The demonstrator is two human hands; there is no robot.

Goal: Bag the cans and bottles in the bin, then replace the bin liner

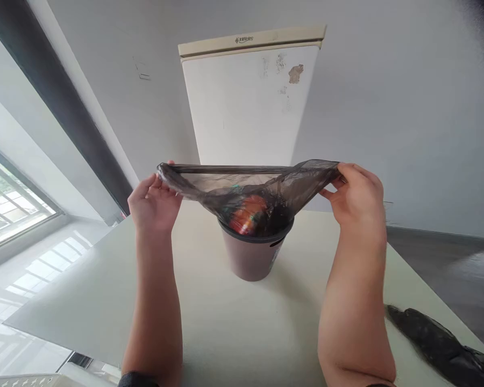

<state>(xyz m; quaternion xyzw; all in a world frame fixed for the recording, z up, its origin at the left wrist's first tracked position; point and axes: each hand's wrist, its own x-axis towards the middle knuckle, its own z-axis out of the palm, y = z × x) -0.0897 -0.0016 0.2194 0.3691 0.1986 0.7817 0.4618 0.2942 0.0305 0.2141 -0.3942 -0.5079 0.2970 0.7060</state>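
A thin black garbage bag [294,185] is stretched wide above a mauve trash can [248,260] with a dark rim. My left hand [155,201] pinches one side of the bag's mouth, and my right hand [357,191] grips the opposite side. The bag's lower part sits inside the can. Through the sheer plastic I see something orange-red with bits of green and white [248,215]; its kind is blurred.
The can stands on a pale table [226,333]. A crumpled black plastic bag [439,344] lies at the table's right edge. Behind the table is a white refrigerator [250,107]. A window [16,199] is at the left, and a white perforated plastic item [36,380] shows at bottom left.
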